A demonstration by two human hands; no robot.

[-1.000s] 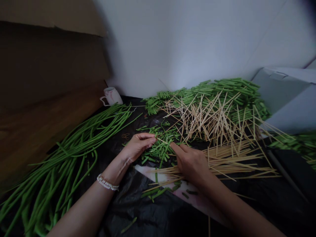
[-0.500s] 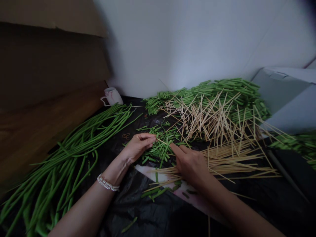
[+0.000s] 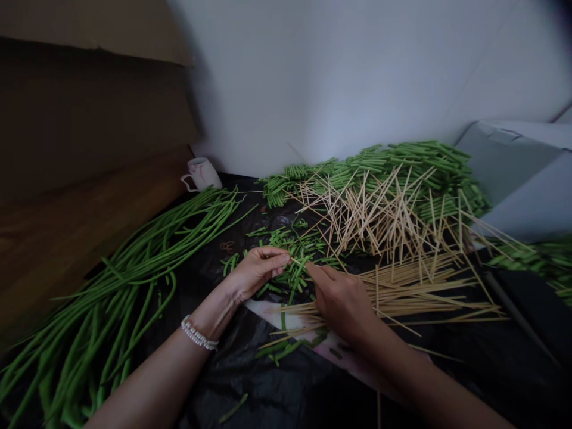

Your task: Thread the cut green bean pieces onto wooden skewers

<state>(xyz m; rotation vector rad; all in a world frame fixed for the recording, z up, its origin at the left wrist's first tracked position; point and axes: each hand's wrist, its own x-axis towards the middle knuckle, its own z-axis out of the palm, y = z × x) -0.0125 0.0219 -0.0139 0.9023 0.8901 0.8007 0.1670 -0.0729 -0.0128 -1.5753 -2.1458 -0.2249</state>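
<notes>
My right hand (image 3: 342,295) is closed round a thin wooden skewer (image 3: 297,262) whose front end points to the left. The thumb and fingers of my left hand (image 3: 259,271) are pinched at the tip of that skewer; what lies between them is too small to make out. Under and behind both hands is a loose pile of short cut green bean pieces (image 3: 297,285). Bare skewers (image 3: 420,292) lie in a bundle beside my right hand, partly over a pale board (image 3: 286,319).
Long uncut green beans (image 3: 129,268) spread over the left side. A white mug (image 3: 204,174) stands behind them. At the back right, skewered bean pieces (image 3: 429,161) are heaped before the wall. Black plastic sheeting (image 3: 263,399) covers the surface. A pale box (image 3: 513,161) is at the right.
My left hand has moved slightly to the right, closer to my right hand, uncovering some bean pieces. My right hand has shifted slightly left.
</notes>
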